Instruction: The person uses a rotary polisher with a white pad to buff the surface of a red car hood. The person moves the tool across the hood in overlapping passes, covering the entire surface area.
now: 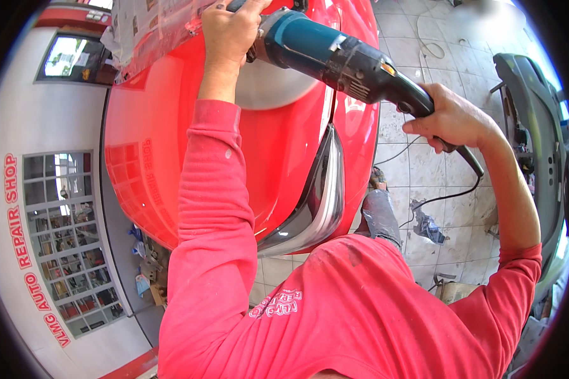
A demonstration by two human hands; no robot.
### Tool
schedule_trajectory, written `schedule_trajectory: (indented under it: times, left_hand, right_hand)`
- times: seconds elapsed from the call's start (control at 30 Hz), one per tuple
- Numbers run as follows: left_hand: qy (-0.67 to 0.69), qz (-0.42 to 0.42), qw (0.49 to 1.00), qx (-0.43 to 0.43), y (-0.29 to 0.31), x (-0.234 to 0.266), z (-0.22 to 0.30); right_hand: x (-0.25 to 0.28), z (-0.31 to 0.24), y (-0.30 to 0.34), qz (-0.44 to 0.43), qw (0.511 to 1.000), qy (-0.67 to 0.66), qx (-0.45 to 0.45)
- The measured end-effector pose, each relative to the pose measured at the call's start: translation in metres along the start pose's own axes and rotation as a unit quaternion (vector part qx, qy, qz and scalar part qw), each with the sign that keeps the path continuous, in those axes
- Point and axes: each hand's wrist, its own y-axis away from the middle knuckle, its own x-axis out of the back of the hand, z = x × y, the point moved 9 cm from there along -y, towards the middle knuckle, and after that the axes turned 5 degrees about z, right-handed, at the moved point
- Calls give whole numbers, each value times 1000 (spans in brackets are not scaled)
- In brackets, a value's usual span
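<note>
Both my hands are on a teal and black power polisher (310, 50) above a glossy red car hood. My left hand (231, 31) is wrapped round the front side handle by the polisher's head. My right hand (456, 117) grips the black rear handle, where the power cord leaves the tool. Under the head, a whitish round pad (272, 87) lies against the red hood (171, 126); its edge looks blurred. Part of the pad is hidden by the tool and my left hand. A headlight (316, 196) curves along the car's near corner, close to my body.
The black cord (449, 196) hangs to the tiled floor (436, 158), near a crumpled dark plastic bag (427, 228). At the right stands a dark bumper (537, 139). Plastic and paper masking (155, 38) covers the car's far part. A white wall with a gridded window (66, 234) is left.
</note>
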Motion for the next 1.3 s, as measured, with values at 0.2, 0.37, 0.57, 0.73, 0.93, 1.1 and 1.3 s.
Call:
schedule_trajectory:
  times: [0.2,0.37,0.57,0.73,0.93,1.1,1.3]
  left_hand:
    - [-95,66,991,-61,119,67,34]
    - [-153,112,981,-48,266,141,67]
    - [-148,179,969,87,400,203,81]
    - [-166,147,971,83,376,191,97]
    - [-79,-8,990,119,253,117,83]
    - [-24,-64,997,19,122,43,58]
    - [9,-67,997,-48,-22,-43,6]
  right_hand:
    - [-70,5,52,-34,998,54,19]
    - [-158,14,124,-75,993,77,51]
    - [-236,30,164,-196,972,106,74]
    - [-240,30,162,-226,967,97,65]
    - [-136,22,136,-194,979,53,22]
    - [-43,4,80,-142,987,37,-60]
    - [65,12,-13,-59,996,20,-59]
